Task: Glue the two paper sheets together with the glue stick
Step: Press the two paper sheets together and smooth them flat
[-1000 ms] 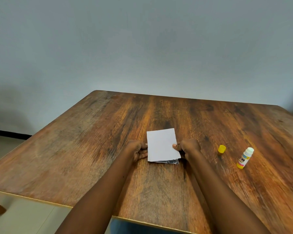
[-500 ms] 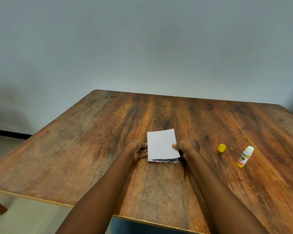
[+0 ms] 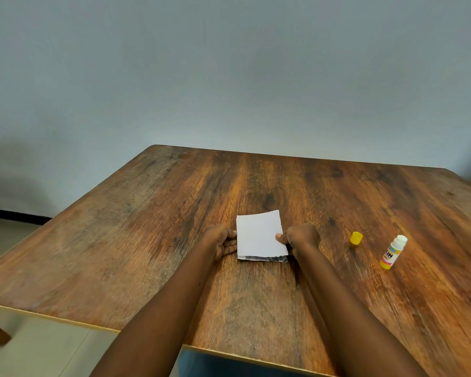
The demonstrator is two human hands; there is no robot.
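A white paper sheet (image 3: pixel 259 235) lies on the wooden table (image 3: pixel 147 227), covering a second sheet whose printed grey strip (image 3: pixel 264 258) shows along the near edge. My left hand (image 3: pixel 220 240) grips the sheets' left edge, fingers curled under. My right hand (image 3: pixel 301 236) pinches the right edge, thumb on top. The top sheet's far right corner curls up slightly. The uncapped glue stick (image 3: pixel 393 251), white with a yellow base, lies to the right, apart from both hands. Its yellow cap (image 3: pixel 356 238) stands beside it.
The table's near edge (image 3: pixel 65 321) runs below my forearms, and the floor (image 3: pixel 25 355) shows beyond the near left corner. A plain wall (image 3: pixel 229 77) stands behind the far edge.
Both hands stay at the sheets' edges. The top sheet has slid slightly toward me, so less of the printed strip shows, and its far corner has lifted a little.
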